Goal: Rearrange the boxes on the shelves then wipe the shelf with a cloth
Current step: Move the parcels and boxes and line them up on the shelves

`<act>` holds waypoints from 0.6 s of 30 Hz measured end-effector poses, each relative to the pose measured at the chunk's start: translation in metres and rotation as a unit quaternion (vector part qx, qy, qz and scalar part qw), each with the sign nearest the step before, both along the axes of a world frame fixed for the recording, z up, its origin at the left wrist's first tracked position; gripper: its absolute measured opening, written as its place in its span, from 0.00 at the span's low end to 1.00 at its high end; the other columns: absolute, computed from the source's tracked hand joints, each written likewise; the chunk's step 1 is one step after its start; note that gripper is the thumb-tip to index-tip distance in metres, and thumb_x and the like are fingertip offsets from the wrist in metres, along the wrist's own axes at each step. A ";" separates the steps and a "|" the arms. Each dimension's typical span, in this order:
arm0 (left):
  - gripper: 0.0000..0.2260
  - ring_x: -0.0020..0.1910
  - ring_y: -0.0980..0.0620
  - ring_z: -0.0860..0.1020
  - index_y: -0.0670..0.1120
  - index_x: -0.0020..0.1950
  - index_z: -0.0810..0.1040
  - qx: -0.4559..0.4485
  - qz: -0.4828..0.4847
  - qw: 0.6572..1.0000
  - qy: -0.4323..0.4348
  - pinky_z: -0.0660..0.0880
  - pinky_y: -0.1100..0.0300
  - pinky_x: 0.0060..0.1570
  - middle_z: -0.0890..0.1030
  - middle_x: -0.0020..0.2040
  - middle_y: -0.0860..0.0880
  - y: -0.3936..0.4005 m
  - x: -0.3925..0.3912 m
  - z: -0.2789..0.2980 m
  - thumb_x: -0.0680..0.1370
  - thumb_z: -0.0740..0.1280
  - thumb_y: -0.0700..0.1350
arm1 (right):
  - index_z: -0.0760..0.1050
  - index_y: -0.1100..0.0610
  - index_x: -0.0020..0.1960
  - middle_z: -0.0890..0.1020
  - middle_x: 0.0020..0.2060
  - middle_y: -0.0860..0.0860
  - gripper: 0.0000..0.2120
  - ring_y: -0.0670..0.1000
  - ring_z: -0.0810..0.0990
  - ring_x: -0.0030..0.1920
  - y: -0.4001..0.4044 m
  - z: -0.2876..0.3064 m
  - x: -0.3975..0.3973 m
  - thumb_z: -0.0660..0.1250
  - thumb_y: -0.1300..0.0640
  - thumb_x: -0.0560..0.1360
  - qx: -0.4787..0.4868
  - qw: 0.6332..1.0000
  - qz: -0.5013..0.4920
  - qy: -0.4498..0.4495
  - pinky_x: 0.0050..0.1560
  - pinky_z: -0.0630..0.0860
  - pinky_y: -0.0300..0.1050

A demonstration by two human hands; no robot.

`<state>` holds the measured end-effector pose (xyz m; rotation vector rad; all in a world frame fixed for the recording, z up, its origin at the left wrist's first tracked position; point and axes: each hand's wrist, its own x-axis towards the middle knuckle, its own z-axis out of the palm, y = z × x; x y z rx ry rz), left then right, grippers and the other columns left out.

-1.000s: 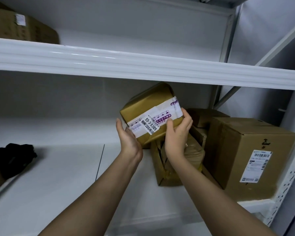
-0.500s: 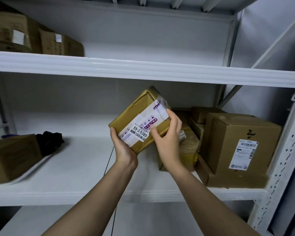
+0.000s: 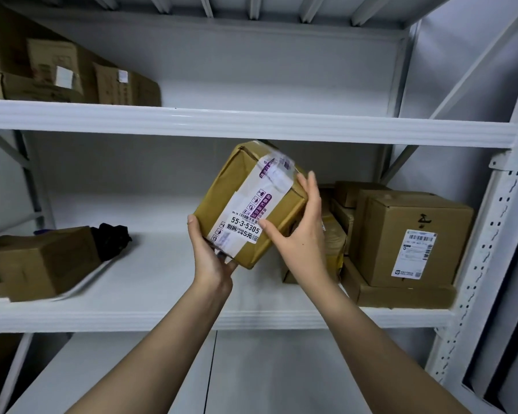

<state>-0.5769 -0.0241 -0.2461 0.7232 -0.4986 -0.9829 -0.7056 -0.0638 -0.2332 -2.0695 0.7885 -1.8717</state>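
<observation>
While both hands hold it in the air in front of the middle shelf [image 3: 162, 276], the taped parcel [image 3: 248, 204] sits tilted, its top corner nearly level with the front lip of the upper shelf [image 3: 281, 127] and its white label with "55-3-5305" facing the camera. The left hand [image 3: 208, 252] cups the parcel's lower left corner, fingers wrapped underneath and the thumb up along its left side; the right hand [image 3: 299, 231] clasps the parcel's right edge, thumb pressed on the label and fingers reaching up over the far side. Right of the parcel and behind the right hand, a crumpled brown package [image 3: 334, 243] stands on the middle shelf, partly hidden by that hand. Further right of the parcel a large carton [image 3: 407, 237] with a white shipping label rests on a flat box [image 3: 398, 292], with smaller boxes [image 3: 350, 192] stacked behind them; this cluster fills the shelf's right end up against the perforated white upright [image 3: 491, 234]. Left of the parcel, well apart from it, a brown box [image 3: 39, 261] lies at a slant on the shelf's left end, blurred, with a black cloth [image 3: 111, 240] bunched just behind it. Between that box and the parcel the white shelf surface shows bare. Above and left of the parcel, several cartons [image 3: 72, 73] crowd the left end of the upper shelf.
</observation>
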 end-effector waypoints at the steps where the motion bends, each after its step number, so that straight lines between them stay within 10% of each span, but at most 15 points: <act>1: 0.23 0.53 0.55 0.80 0.55 0.56 0.78 0.003 0.008 1.000 -0.018 0.78 0.53 0.50 0.84 0.50 0.54 0.003 0.002 0.002 0.77 0.51 0.67 | 0.47 0.43 0.75 0.62 0.73 0.44 0.48 0.44 0.60 0.73 0.005 0.002 -0.001 0.76 0.48 0.67 0.006 1.000 0.000 -0.018 0.72 0.62 0.45; 7: 0.28 0.54 0.54 0.81 0.57 0.64 0.74 0.020 -0.032 0.989 -0.144 0.77 0.54 0.47 0.83 0.55 0.54 0.010 0.015 0.007 0.75 0.50 0.71 | 0.63 0.55 0.71 0.69 0.68 0.48 0.40 0.49 0.65 0.69 0.032 -0.001 0.013 0.76 0.46 0.65 -0.067 0.985 -0.150 -0.054 0.68 0.64 0.55; 18: 0.25 0.59 0.49 0.79 0.50 0.63 0.77 -0.040 -0.233 0.960 -0.151 0.79 0.52 0.52 0.81 0.59 0.48 0.023 0.031 0.041 0.79 0.52 0.64 | 0.58 0.55 0.71 0.66 0.69 0.53 0.37 0.55 0.60 0.73 0.083 0.031 0.035 0.72 0.50 0.68 -0.170 0.935 -0.308 -0.038 0.69 0.58 0.66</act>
